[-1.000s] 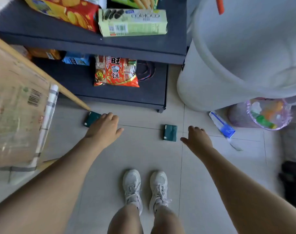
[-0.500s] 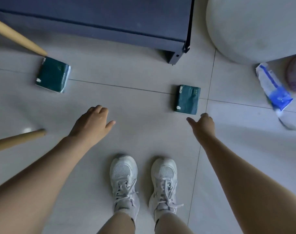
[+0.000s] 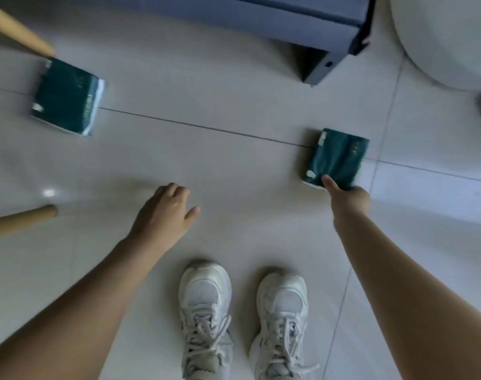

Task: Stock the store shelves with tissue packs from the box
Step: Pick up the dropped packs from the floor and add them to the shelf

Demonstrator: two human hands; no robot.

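**Box, far left:** Two tan cardboard edges of what I take for the box [image 3: 14,31] poke in at the border of my feed. Its inside is out of view, so I cannot say what remains in it.

**Left pack:** The dark green left pack [image 3: 67,97] lies flat on the tiled floor [image 3: 233,174], just beside the upper cardboard edge and well apart from both hands. I judge it spilled there rather than set down on purpose.

**Left hand:** The left hand [image 3: 165,212] hangs palm down over bare tile, fingers loosely curled and thumb out, holding nothing. I read it as free for balance, or for the pack on its side.

**Shoes:** White laced shoes [image 3: 206,297] stand side by side between the forearms, toes toward the shelf.

**Right pack:** The matching right pack [image 3: 338,157] lies flat across a grout line, near the shelf's corner foot.

**Right hand:** The right hand [image 3: 349,198] meets the right pack at its near edge, thumb laid on top. The fingers are hidden behind the hand, so I cannot tell whether a pinch has closed. I judge a pick-up is starting, from the edge nearest the person.

**Shelf:** Only the lowest board and corner foot of the dark blue shelf [image 3: 316,20] show, with no goods on it in view. Neither pack is stocked yet.

**Far right:** A pale rounded body [image 3: 439,37] sits beside the shelf. I cannot identify it.
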